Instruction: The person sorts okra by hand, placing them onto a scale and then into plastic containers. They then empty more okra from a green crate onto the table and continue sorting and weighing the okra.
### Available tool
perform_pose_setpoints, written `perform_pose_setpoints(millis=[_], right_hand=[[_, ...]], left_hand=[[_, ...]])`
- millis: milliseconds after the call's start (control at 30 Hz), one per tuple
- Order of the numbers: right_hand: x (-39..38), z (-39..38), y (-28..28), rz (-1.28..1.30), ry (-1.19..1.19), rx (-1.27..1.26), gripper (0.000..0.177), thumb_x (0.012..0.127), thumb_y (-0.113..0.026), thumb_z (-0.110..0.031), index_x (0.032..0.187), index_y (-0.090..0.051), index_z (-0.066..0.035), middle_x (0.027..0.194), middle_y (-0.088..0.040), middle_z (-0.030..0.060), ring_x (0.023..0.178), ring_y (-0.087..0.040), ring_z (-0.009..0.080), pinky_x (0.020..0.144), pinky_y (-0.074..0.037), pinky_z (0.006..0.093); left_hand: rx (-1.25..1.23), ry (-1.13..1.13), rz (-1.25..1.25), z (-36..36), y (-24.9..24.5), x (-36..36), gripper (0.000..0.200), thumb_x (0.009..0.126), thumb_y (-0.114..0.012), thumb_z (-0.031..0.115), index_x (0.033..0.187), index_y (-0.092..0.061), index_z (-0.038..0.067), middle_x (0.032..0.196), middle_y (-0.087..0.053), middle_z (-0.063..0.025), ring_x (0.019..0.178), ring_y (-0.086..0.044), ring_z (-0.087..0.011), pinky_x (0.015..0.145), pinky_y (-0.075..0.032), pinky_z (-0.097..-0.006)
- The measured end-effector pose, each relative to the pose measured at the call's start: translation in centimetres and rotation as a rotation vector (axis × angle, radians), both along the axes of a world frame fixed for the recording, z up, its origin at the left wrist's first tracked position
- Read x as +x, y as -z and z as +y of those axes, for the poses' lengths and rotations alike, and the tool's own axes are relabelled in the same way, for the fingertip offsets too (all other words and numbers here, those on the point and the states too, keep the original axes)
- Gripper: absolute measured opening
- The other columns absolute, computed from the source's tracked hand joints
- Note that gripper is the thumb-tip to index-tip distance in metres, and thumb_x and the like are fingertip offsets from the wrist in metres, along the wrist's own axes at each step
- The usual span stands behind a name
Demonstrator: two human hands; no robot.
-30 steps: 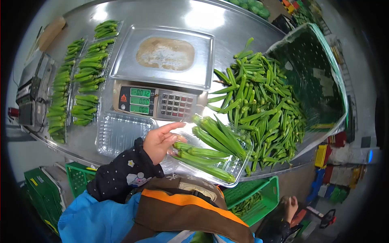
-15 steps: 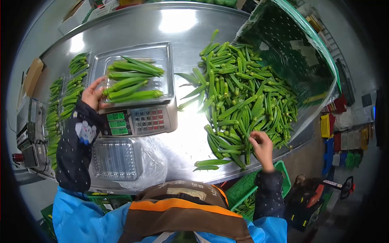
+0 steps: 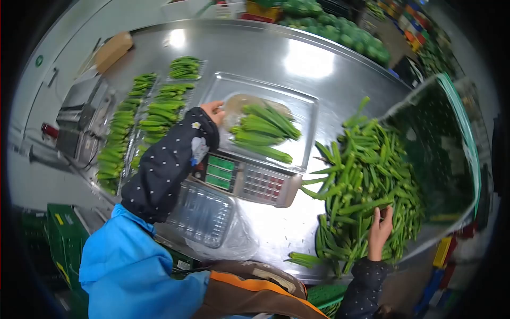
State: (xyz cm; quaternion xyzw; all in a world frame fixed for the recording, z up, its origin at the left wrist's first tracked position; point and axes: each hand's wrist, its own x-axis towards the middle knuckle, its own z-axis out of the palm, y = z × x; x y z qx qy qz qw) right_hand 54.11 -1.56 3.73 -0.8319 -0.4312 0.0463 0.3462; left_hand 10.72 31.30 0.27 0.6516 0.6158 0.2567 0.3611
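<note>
Clear tray [image 3: 228, 125] with several okra pods [image 3: 260, 127] sits on the metal pan of the digital scale [image 3: 265, 183]. At its left edge is my left hand [image 3: 214, 112], fingers slightly apart and nothing visibly held in them. My right hand [image 3: 380, 228] is over the front of the large okra pile [image 3: 366, 165], its thumb and fingers pinched at the end of a long okra pod [image 3: 366, 206]. The scale's green display is lit, but its digits are too blurred to read.
Filled okra trays [image 3: 119, 141] stand in rows left of the scale. Empty clear containers [image 3: 204, 215] lie in front of it, beside thin plastic. A lined green crate [image 3: 441, 154] lies open behind the pile at the right. A machine [image 3: 79, 119] stands far left.
The view has turned, and the scene sits further right and lower. The okra tray now lies on the scale pan, and my left hand has loosened from it. My right hand has reached into the pile.
</note>
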Motion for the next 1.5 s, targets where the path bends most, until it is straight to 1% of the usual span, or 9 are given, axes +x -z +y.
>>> perform_pose_setpoints(millis=[133,433,567,633,767,1033,1333,1467,1500], right_hand=[[-7.8,10.2,-5.0,-0.044,-0.564,0.105,0.027,0.083,-0.061,-0.005,0.109,-0.058,-0.001,0.088,-0.056,0.0124,0.078,-0.056,0.0247,0.068,-0.044,0.0319],[-19.8,25.6,-2.4,-0.263,-0.902,0.125,0.022,0.071,-0.072,-0.014,0.090,-0.062,-0.007,0.083,-0.056,0.0095,0.077,-0.056,0.0306,0.068,-0.045,0.0392],[-17.4,23.3,-2.5,-0.027,-0.776,0.277,0.011,0.075,-0.069,-0.010,0.084,-0.066,-0.004,0.083,-0.059,0.0104,0.075,-0.057,0.0268,0.070,-0.045,0.0350],[-14.9,21.4,-1.8,0.084,-0.634,0.238,0.010,0.080,-0.066,-0.009,0.087,-0.064,-0.002,0.079,-0.060,0.0066,0.070,-0.057,0.0174,0.066,-0.045,0.0293],[-11.4,18.0,-0.3,0.632,-0.402,0.118,0.013,0.087,-0.061,-0.011,0.089,-0.062,0.001,0.077,-0.060,0.0005,0.065,-0.053,0.0049,0.056,-0.041,0.0201],[-11.3,16.2,-0.2,0.652,-0.457,-0.124,0.016,0.089,-0.058,-0.011,0.098,-0.060,0.002,0.077,-0.063,0.0028,0.067,-0.060,0.0079,0.053,-0.043,0.0204],[-13.4,17.8,-0.1,0.641,-0.456,-0.283,0.040,0.086,-0.059,-0.011,0.119,-0.047,0.008,0.073,-0.067,0.0164,0.044,-0.059,0.0162,0.037,-0.042,0.0256],[-14.6,18.9,0.4,0.787,-0.442,-0.326,0.034,0.085,-0.059,-0.006,0.113,-0.045,0.005,0.065,-0.061,0.0135,0.041,-0.055,0.0149,0.035,-0.041,0.0255],[-14.7,19.1,0.7,0.810,-0.426,-0.328,0.031,0.084,-0.056,-0.003,0.112,-0.044,0.004,0.063,-0.060,0.0123,0.043,-0.055,0.0146,0.036,-0.041,0.0258]], left_hand=[[-0.170,-0.113,-0.283,-1.7,-2.1,-0.3,0.037,0.087,-0.058,0.013,0.123,-0.053,0.006,0.106,-0.061,-0.0103,0.084,-0.060,-0.0147,0.062,-0.053,-0.0263],[-0.276,-0.042,-0.420,-5.6,-5.7,-6.6,0.032,0.087,-0.060,0.014,0.117,-0.056,0.003,0.101,-0.063,-0.0062,0.084,-0.060,-0.0130,0.068,-0.051,-0.0241],[-0.255,-0.113,-0.453,-6.2,-4.6,-9.2,0.027,0.086,-0.061,0.011,0.111,-0.059,0.003,0.091,-0.064,-0.0037,0.077,-0.061,-0.0106,0.064,-0.051,-0.0229],[-0.253,-0.131,-0.437,-5.8,-3.8,-9.8,0.025,0.085,-0.062,0.010,0.109,-0.060,0.004,0.089,-0.064,-0.0031,0.076,-0.061,-0.0103,0.063,-0.051,-0.0227],[-0.240,-0.084,-0.464,-4.6,-4.7,-7.1,0.023,0.085,-0.060,0.009,0.106,-0.061,0.001,0.084,-0.064,-0.0040,0.071,-0.060,-0.0091,0.059,-0.050,-0.0216],[-0.278,0.068,-0.249,-1.9,-4.6,-1.4,0.025,0.085,-0.061,0.011,0.108,-0.060,0.001,0.089,-0.063,-0.0041,0.074,-0.061,-0.0109,0.062,-0.050,-0.0232],[-0.310,0.061,-0.084,-0.9,-1.9,0.8,0.037,0.082,-0.064,0.010,0.113,-0.054,-0.006,0.086,-0.063,-0.0095,0.066,-0.061,-0.0131,0.054,-0.050,-0.0260],[-0.466,0.182,-0.259,-1.3,-1.3,0.8,0.036,0.080,-0.059,0.002,0.114,-0.052,-0.009,0.083,-0.062,-0.0113,0.055,-0.059,-0.0161,0.052,-0.049,-0.0271],[-0.481,0.170,-0.452,-0.2,2.4,0.2,0.036,0.080,-0.058,-0.001,0.115,-0.053,-0.005,0.082,-0.062,-0.0109,0.056,-0.059,-0.0155,0.051,-0.048,-0.0267]])
